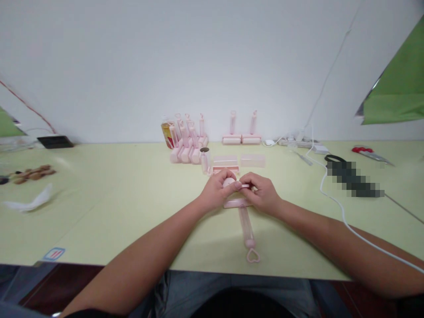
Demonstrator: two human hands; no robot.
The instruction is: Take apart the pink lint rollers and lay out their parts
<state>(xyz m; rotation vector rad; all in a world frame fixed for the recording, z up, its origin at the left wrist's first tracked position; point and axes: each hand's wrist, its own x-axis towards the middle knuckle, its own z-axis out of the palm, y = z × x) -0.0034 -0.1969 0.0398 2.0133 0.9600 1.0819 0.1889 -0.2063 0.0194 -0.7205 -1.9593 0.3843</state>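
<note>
Close together over the table's middle, both hands are closed. In my left hand (221,191) is a pale, rounded pink-white part (228,181), mostly covered by the fingers. My right hand (263,192) pinches a thin pale piece (245,186) beside it; whether the two are joined I cannot tell. Just below the hands lies a pink lint roller handle (247,225) with a heart-shaped loop, pointing toward me. Behind them are a pink roller frame (220,169), two clear covers (225,160) (253,160) and an upright clear cylinder with a dark top (204,162).
Several pink lint rollers (190,148) stand at the back, with two more (241,139) to their right, near a yellow-labelled bottle (167,134). A white cable (338,203) crosses my right forearm. At right lie a blurred dark object (354,179) and red-handled scissors (367,152).
</note>
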